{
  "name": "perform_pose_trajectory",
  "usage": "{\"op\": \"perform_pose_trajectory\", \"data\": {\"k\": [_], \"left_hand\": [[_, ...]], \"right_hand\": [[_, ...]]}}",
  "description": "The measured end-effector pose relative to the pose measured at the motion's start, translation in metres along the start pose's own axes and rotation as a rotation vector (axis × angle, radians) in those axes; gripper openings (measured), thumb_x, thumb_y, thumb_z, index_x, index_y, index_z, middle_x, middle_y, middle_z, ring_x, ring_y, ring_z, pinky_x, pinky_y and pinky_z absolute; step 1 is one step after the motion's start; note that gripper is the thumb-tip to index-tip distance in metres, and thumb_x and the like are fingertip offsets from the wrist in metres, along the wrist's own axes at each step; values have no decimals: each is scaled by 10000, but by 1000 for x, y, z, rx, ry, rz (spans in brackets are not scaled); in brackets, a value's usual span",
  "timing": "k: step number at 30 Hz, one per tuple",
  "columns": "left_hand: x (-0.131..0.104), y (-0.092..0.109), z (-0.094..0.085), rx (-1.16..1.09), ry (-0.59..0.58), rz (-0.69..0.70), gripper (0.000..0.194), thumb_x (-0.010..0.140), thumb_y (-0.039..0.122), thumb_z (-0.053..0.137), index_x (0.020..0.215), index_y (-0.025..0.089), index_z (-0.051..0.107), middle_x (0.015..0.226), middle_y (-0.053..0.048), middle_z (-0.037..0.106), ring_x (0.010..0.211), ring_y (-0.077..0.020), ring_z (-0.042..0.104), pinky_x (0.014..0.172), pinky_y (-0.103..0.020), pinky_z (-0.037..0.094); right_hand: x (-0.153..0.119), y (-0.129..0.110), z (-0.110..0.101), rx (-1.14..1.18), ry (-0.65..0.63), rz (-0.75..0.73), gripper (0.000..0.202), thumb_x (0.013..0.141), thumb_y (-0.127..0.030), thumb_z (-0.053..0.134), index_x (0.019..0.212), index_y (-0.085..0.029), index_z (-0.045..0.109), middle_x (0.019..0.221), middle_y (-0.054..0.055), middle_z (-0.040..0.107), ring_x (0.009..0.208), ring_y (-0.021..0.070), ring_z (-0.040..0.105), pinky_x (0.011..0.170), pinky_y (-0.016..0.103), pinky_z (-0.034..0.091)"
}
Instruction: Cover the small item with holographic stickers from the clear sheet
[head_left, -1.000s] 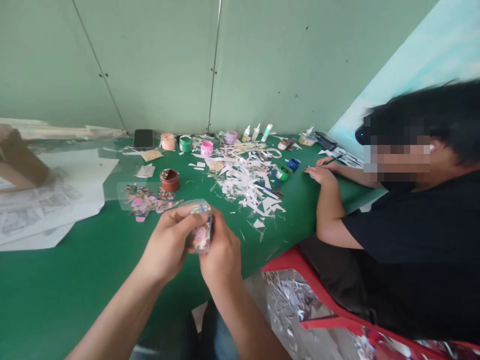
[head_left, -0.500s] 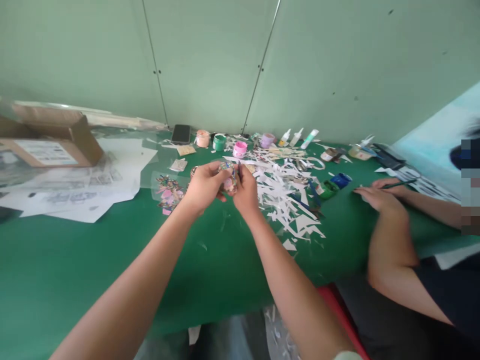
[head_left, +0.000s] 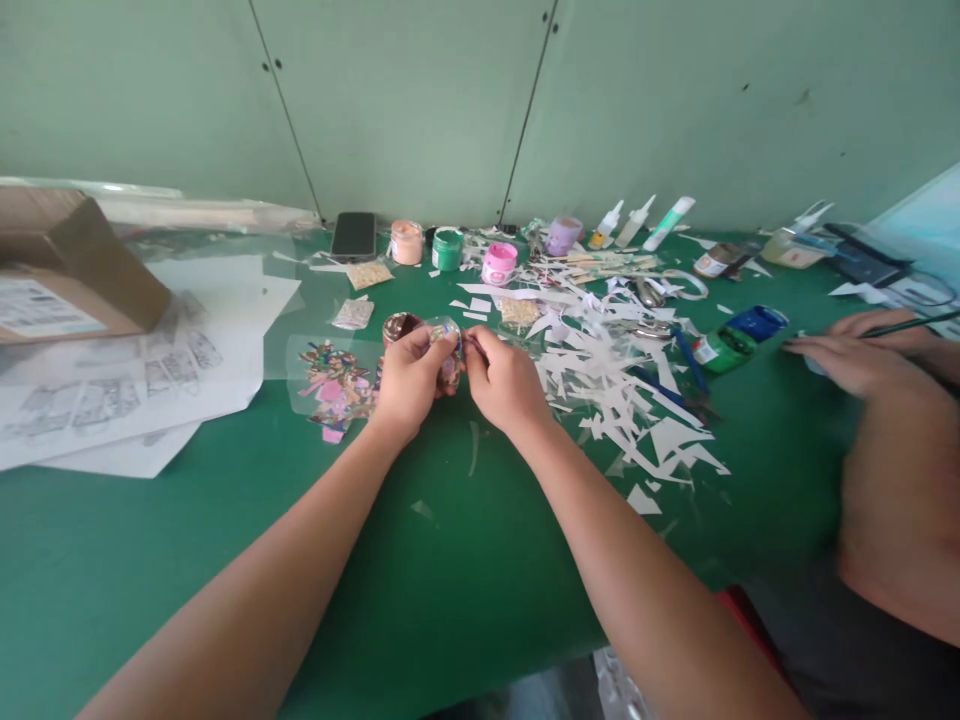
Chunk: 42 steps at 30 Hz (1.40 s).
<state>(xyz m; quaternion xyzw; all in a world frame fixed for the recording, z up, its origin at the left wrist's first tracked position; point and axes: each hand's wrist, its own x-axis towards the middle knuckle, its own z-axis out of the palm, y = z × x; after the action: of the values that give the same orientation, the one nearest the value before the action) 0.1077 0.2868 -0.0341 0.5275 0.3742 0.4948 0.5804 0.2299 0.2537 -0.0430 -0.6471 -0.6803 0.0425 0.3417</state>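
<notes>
My left hand [head_left: 411,385] grips a small multicoloured patterned piece [head_left: 448,365] with a clear, shiny edge. Thumb and fingers press it from the left. My right hand [head_left: 504,375] is closed in a pinch by the piece's right edge; what its fingers hold is too small to make out. Just behind my left hand stands an open jar of brown paint [head_left: 400,326]. Left of that hand, a pile of colourful cut scraps [head_left: 334,385] lies on a clear sheet.
White paper strips [head_left: 615,385] spread to the right, with blue-handled pliers [head_left: 688,360] among them. Paint jars [head_left: 448,249], a phone [head_left: 354,237] and glue bottles [head_left: 606,226] line the back. A cardboard box [head_left: 97,265] and printed sheets [head_left: 225,300] lie left. A co-worker's hands [head_left: 862,350] work at right.
The view has tipped down and shifted, so the table looks nearer. My right hand has drawn slightly away from the left, and the brown jar shows more clearly behind the left hand.
</notes>
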Motion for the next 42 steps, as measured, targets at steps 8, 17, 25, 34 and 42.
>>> {"op": "perform_pose_trajectory", "data": {"k": [8,17,25,34,42], "left_hand": [[4,-1,2,-6,-28,-5,266,798,267,694,591,171,557,466,47,535,343,-54,431,349,-182,313],[4,-5,0,-43,-58,-46,273,826,273,675,613,174,535,477,45,535,349,-58,448,361,-187,312],[6,-7,-5,-168,-91,-55,272,774,318,718,647,178,522,518,60,509,379,-41,397,375,-184,275],[10,-1,-5,-218,-163,-107,262,773,300,712,635,172,530,529,47,506,398,-47,394,391,-186,276],[11,0,-4,-221,-127,-167,183,778,277,676,665,166,584,558,34,574,435,-65,473,425,-182,379]], "right_hand": [[17,6,-4,-135,-69,-74,300,922,-178,429,1107,-211,662,753,42,729,656,212,641,578,268,344],[13,12,2,-213,-58,-86,335,932,-162,383,1100,-191,671,821,76,738,715,231,656,588,283,328],[12,10,6,-242,-19,-144,311,920,-138,381,1028,-190,668,831,73,732,717,209,641,578,275,304],[17,5,8,-298,-16,-82,302,946,-151,387,1120,-191,630,921,90,747,729,216,660,591,273,329],[19,3,7,-278,-21,-39,179,929,-189,474,1026,-207,624,867,71,742,708,210,643,568,276,284]]}}
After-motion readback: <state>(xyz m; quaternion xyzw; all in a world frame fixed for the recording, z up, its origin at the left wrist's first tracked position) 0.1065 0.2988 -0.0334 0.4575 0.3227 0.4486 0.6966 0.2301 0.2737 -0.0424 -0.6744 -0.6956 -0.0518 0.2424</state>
